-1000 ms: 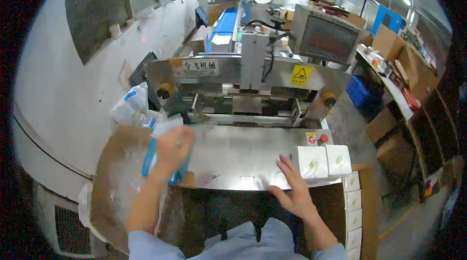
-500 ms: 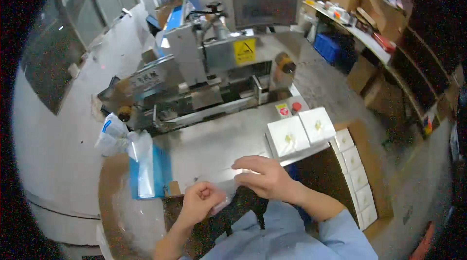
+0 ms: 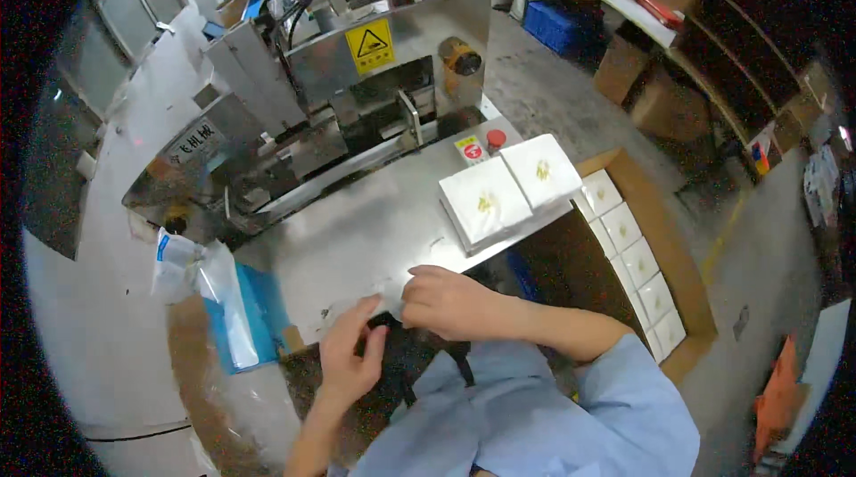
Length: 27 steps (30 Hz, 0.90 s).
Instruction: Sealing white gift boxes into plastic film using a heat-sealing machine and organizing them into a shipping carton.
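Just off the near edge of the metal table [image 3: 357, 227], my two hands work close together at a thin clear plastic film [image 3: 385, 288], probably a bag. My right hand [image 3: 450, 303] has its fingers closed on the film. My left hand [image 3: 352, 352] curves toward it, thumb apart from the fingers; the film lies by its fingertips. Two stacks of white square napkins [image 3: 486, 202] with small gold-green prints stand side by side at the table's right end. A blue box [image 3: 259, 316] holding clear plastic bags [image 3: 223, 299] is left of my left hand.
Behind the table stands a metal machine with a yellow warning sign [image 3: 370, 45] and a red button [image 3: 496, 138]. To the right, a cardboard box [image 3: 691, 312] holds a row of white napkin packs [image 3: 640, 265]. A shelf bench [image 3: 624, 4] and blue crate [image 3: 548, 27] stand farther back.
My view has turned right and down. My left hand's thumb and fingers have spread from a curl; my right hand's fingers have closed together. The napkin stacks stay on the table.
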Tool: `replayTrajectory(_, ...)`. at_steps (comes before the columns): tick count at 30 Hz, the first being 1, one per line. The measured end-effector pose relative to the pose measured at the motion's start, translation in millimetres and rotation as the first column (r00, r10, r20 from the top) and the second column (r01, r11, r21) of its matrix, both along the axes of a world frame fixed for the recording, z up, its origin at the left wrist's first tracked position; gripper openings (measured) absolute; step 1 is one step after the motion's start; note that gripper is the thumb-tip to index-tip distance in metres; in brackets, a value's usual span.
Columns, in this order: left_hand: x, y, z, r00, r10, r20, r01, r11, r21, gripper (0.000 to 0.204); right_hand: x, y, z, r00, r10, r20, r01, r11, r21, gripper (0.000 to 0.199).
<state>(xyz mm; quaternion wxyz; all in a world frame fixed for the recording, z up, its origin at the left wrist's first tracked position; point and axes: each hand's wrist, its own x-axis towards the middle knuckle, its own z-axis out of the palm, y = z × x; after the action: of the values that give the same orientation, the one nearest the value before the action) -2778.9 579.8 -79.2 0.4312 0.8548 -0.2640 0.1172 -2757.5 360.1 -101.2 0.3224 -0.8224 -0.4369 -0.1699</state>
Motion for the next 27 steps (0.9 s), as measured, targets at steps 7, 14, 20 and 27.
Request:
replayTrajectory(7, 33.1, 15.4, 6.7, 0.935, -0.324, -0.142, 0.351, 0.899, 0.263, 0.028, 10.8, 0.4, 5.9, 0.977, -0.003, -0.211, -0.049, 0.969, -0.24, 0.012)
replayTrajectory(14, 27.2, 44.3, 48.5, 0.888, -0.24, -0.393, 0.377, 0.868, 0.323, 0.02, 22.5, -39.5, 36.3, 0.835, 0.209, -0.51, -0.276, 0.959, -0.058, 0.013)
replayTrajectory(20, 96.8, 60.9, 35.9, 0.823, -0.102, -0.558, 0.324, 0.893, 0.314, 0.023, 107.2, -34.8, 31.2, 0.836, 0.031, -0.547, -0.198, 0.948, -0.249, 0.02)
replayTrajectory(27, 233.2, 112.1, -37.0, 0.784, -0.173, -0.596, 0.393, 0.881, 0.263, 0.031, 239.2, 8.7, -1.5, 0.786, -0.032, -0.617, -0.264, 0.885, -0.384, 0.023)
